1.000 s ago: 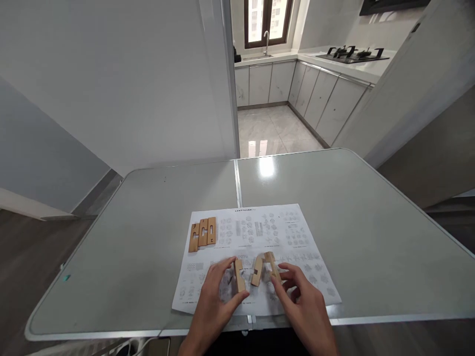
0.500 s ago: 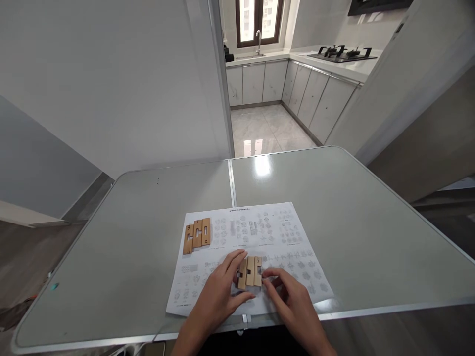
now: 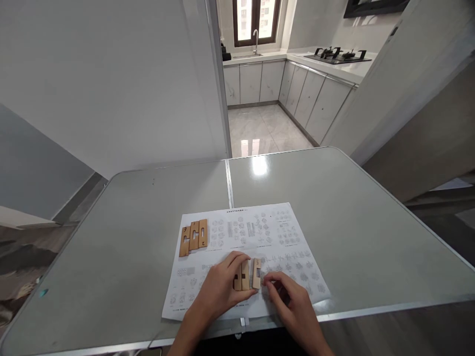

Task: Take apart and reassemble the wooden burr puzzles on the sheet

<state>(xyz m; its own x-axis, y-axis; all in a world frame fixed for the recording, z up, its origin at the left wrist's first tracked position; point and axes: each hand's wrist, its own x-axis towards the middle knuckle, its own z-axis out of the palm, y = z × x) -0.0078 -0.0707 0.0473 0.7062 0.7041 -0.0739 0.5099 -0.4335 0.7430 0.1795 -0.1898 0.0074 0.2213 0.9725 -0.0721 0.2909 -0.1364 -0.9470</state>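
My left hand (image 3: 221, 281) reaches around two notched wooden puzzle pieces (image 3: 245, 279) lying side by side, with its fingers at their far ends and its thumb at the near ends. Part of the leftmost piece is hidden under the hand. Just right of the pair, a third notched wooden piece (image 3: 257, 266) with a dark mark lies apart, close to my left thumb tip. My right hand (image 3: 291, 299) is curled beside that piece, not touching it. Its thumb and index tips are close together, and nothing shows between them.
A printed sheet (image 3: 218, 257) with small diagrams lies beneath the pieces on the grey-green folding table (image 3: 363, 237). At its upper left sit three darker, numbered wooden pieces (image 3: 193, 236). A metal seam (image 3: 229, 183) crosses the table. Beyond is a kitchen with a stove (image 3: 339, 55).
The right-hand wooden piece has separated from the other two, leaving a gap. My right hand has come away from it slightly. The view has shifted a little.
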